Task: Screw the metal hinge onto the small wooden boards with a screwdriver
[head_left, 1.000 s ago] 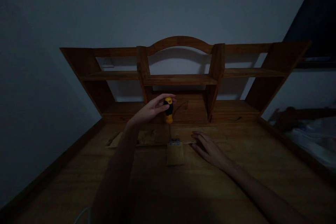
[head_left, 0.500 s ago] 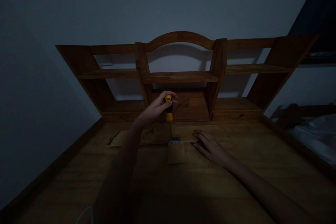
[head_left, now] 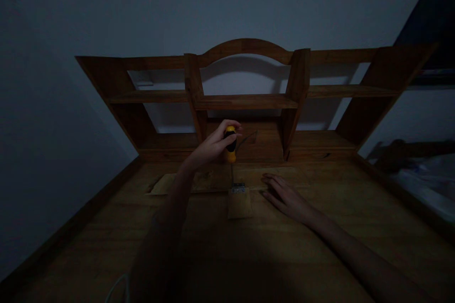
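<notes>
My left hand (head_left: 215,144) is wrapped round the yellow and black handle of a screwdriver (head_left: 231,144), held upright. Its thin shaft runs down to a small metal hinge (head_left: 238,188); whether the tip sits in a screw is too dark to tell. The hinge joins a small square wooden piece (head_left: 239,204) to a long thin wooden board (head_left: 272,179) lying behind it. My right hand (head_left: 286,199) rests flat to the right of the hinge, fingers stretched out, with the fingertips on the long board and nothing held.
Both pieces lie on a wooden desk (head_left: 313,251). A wooden shelf unit (head_left: 245,102) stands along its back, against the wall. A pale cord (head_left: 119,286) shows at the lower left. Whitish bundled material (head_left: 426,189) lies beyond the right edge. The room is dim.
The view has shifted slightly. The screwdriver handle has turned a little in my left hand, while the shaft stays at the hinge. My right hand keeps its place on the board.
</notes>
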### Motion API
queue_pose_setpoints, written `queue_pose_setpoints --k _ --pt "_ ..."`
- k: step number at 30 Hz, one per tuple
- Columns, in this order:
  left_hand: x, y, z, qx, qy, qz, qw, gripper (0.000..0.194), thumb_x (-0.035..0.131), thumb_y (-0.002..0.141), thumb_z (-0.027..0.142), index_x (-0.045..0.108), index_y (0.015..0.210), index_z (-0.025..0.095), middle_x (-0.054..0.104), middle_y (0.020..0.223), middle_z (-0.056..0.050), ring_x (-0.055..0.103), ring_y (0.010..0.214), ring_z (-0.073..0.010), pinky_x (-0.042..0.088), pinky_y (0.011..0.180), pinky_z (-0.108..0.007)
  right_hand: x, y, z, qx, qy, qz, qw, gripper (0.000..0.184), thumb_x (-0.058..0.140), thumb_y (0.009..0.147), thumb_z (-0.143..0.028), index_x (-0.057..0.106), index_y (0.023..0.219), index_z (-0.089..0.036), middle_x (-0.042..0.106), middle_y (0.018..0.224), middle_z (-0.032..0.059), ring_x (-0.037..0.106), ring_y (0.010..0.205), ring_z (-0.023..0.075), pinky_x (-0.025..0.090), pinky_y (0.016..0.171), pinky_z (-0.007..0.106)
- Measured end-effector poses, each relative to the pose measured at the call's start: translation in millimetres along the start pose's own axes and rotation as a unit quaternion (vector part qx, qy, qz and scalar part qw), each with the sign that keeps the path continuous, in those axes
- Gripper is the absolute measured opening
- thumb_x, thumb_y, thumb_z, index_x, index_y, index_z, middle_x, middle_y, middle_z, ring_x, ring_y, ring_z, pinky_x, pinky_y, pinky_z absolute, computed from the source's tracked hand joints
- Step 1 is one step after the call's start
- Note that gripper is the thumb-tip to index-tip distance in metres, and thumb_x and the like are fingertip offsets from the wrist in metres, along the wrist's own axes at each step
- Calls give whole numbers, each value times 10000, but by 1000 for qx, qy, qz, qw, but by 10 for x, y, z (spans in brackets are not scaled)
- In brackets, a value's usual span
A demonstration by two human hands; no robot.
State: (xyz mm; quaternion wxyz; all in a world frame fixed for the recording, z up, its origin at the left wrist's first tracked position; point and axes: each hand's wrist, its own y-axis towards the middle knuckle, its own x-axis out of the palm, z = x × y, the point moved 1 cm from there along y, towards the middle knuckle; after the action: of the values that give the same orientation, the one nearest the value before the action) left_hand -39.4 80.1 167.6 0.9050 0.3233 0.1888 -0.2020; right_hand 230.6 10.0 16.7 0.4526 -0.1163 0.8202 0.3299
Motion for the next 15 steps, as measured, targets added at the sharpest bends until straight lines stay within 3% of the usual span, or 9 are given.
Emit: queue_pose_setpoints --k 3,6,9,12,15 --pt "-27 -15 18 1 -7 -4 1000 475 551 920 376 426 1357 238 615 1214 -85 630 1046 -199 475 918 -329 -2 -2 -6 0 0 3 1000 374 486 965 -395 522 1312 -262 557 1352 104 527 1266 259 461 1061 476" --pt "-14 -11 110 -5 108 35 994 555 658 854 429 480 1350 256 636 1136 -56 630 974 -202 483 876 -319 -1 -7 -6 2 2 0 1000 372 483 967 -396 519 1313 -265 551 1361 102 521 1276 258 454 1070 474" --pt "37 7 180 13 227 80 970 570 745 770 476 568 1260 245 628 1128 -54 598 1028 -238 455 921 -341 2 -11 3 3 1 -3 1000 383 481 967 -400 509 1327 -271 545 1369 97 512 1286 258 444 1080 477" --pt "112 15 188 13 275 116 954 532 698 799 522 571 1228 233 607 1128 -66 574 1064 -255 424 970 -371 3 -11 11 5 -6 -11 1000 395 479 970 -401 498 1340 -264 534 1379 97 489 1306 250 433 1093 462" --pt "160 7 176 -7 256 102 961 424 564 902 484 532 1243 234 584 1167 -72 567 1085 -246 405 997 -383 -1 -9 5 7 -8 -18 1000 391 475 973 -398 498 1339 -262 527 1384 94 478 1314 241 425 1102 449"
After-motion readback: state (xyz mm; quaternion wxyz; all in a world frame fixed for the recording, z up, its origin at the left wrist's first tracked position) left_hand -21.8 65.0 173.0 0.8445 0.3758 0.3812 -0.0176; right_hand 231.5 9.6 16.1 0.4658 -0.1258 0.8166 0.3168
